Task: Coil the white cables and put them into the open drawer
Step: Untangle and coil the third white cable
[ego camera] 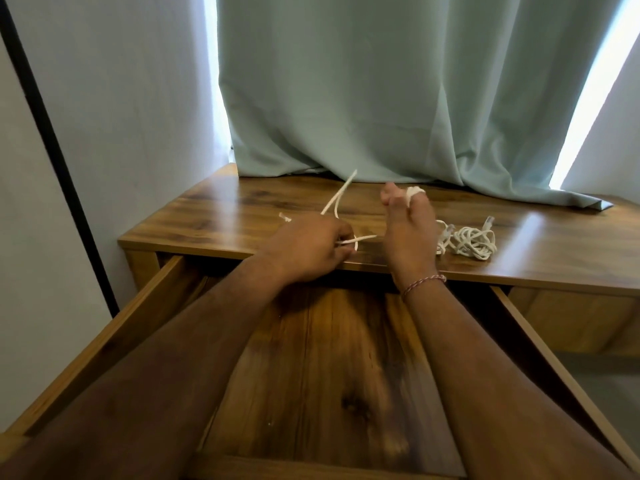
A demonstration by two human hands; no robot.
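Coiling above the open drawer (311, 358)
Our left hand (308, 247) pinched a cable (341, 195); our right hand (408, 230) wore its loops, bundle (467, 242) beside.

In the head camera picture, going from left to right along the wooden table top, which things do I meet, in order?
Loose cable end → left hand pinching the white cable → right hand with cable wound round a finger → tangled bundle of white cable → curtain hem lying on the table.
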